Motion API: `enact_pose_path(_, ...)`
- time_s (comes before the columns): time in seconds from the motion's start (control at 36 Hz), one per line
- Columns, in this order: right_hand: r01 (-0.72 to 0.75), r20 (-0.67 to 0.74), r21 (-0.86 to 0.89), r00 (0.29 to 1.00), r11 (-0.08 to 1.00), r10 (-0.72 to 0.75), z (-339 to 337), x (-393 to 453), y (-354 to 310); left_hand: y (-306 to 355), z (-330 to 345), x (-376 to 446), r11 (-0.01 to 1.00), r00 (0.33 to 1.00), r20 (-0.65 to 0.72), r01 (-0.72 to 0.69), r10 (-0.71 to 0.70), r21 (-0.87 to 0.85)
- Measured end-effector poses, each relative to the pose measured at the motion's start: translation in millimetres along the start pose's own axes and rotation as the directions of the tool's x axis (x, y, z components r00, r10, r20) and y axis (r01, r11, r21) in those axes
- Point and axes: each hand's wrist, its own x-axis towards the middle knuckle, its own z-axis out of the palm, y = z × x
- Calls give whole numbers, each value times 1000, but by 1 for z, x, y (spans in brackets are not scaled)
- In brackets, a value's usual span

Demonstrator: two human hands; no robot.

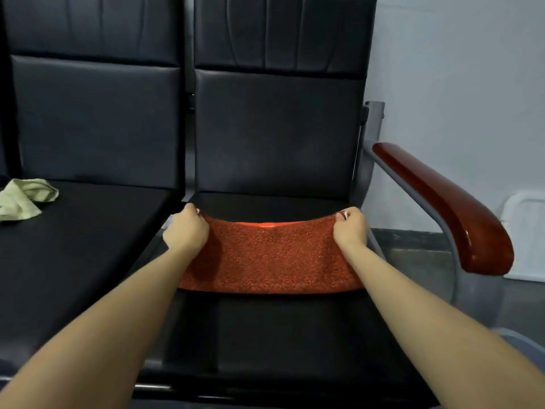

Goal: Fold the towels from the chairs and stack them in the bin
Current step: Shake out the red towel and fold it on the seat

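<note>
Nearest to me, the front edge of the right-hand seat (pixel 265 335) is bare black upholstery, with both forearms reaching over it. Mid-seat lies the red towel (pixel 271 258), doubled on itself, its folded edge toward the front and its open edges toward the backrest. My left hand (pixel 185 228) pinches the far left corner of the towel with curled fingers; my right hand (pixel 349 228) pinches the far right corner the same way. The far edge sags slightly between the two grips and is lifted just off the seat.

Judgement: the step in hand is folding this towel, with one lengthwise fold apparently made. The next move calls for laying the held edge down square on the layer beneath, then bringing one short end across to the other to halve the length.

Further back, at the far left edge of the neighbouring seat (pixel 88 246), a pale green towel (pixel 23 197) lies crumpled and unfolded. The wooden armrest (pixel 442 202) bounds the right side. The bin is not in view.
</note>
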Motion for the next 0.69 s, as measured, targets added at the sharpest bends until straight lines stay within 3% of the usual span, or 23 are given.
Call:
enact_pose_path(0.08,42,-44,-18,998,999,-43,5,5,-5,4,0,9,999,996,-78,-34,36,29)
enact_pose_path(0.31,117,-93,-93,988,989,-126,21,17,-22,10,8,33,999,994,-107,-27,32,44)
enact_pose_path(0.39,188,-61,-243,976,952,-209,28,19,-23,11,18,37,997,996,-73,-41,47,72)
enact_pose_path(0.53,449,198,-297,892,843,-406,49,4,-13,9,33,28,966,1000,-27,22,-16,256)
enact_pose_path(0.69,705,593,-220,646,675,-481,64,-21,-4,6,29,8,907,984,95,97,-149,410)
